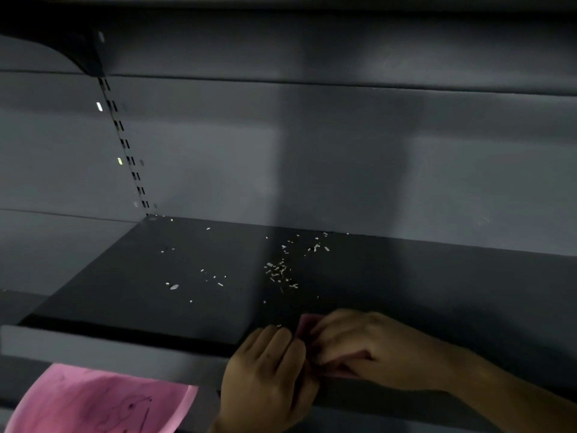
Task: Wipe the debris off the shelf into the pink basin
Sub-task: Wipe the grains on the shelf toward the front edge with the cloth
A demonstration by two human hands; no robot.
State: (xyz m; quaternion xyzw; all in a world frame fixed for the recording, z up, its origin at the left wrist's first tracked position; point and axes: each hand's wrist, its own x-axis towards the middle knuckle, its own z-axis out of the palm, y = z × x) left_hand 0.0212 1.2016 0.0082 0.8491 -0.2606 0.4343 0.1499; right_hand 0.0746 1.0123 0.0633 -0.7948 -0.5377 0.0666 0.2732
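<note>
Small pale bits of debris [279,271] lie scattered over the dark shelf [140,292], thickest near its middle and thinner to the left. At the shelf's front edge my left hand [270,376] and my right hand [359,345] meet, both with fingers closed on a dark pinkish cloth [304,323] that is mostly hidden under them. The pink basin [93,401] shows at the lower left, below the shelf's front lip, with dark marks inside it.
A grey back panel [343,151] rises behind the shelf. A slotted upright [125,142] runs down the left, with a bracket [84,54] of the upper shelf above it. The scene is dim.
</note>
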